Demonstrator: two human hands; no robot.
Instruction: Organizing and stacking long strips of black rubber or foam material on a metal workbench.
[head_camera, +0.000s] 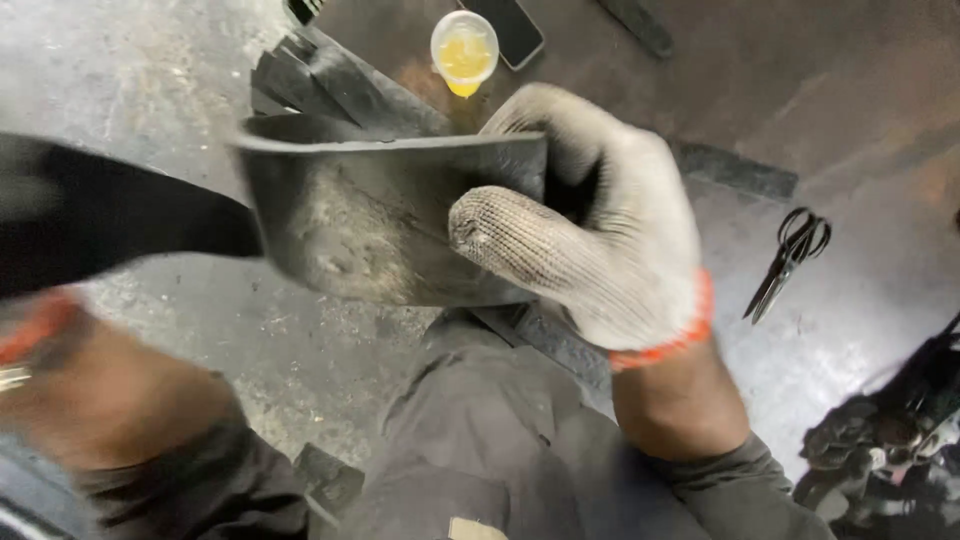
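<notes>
Forearm and wrist of the left hand (40, 330) at the far left edge, blurred, an orange glove cuff just showing; whether it is clenched on anything cannot be told, though a dark band running from that side toward the centre may be the same strip continuing into it. Rubber strip (390, 220), centre, held up in the air above the person's lap: black, thick-walled, curved like a cut length of tyre or belting, its inner face scuffed grey; judged moderately heavy, flexible along its length yet springy, not fragile, dusty rather than slick; best taken at the cut end, thumb across the inner face and fingers behind the outer wall. Right hand (600, 230), in a grey knit glove with orange cuff, clasping that end of the strip in just this way, thumb pressed flat on the inner face. Beyond it, on the dark bench (800, 60): more black rubber offcuts (340, 85); small plastic cup of yellow liquid (465, 50); dark phone (512, 28). Black scissors (790, 260), right, lying closed and well apart from the hand.
</notes>
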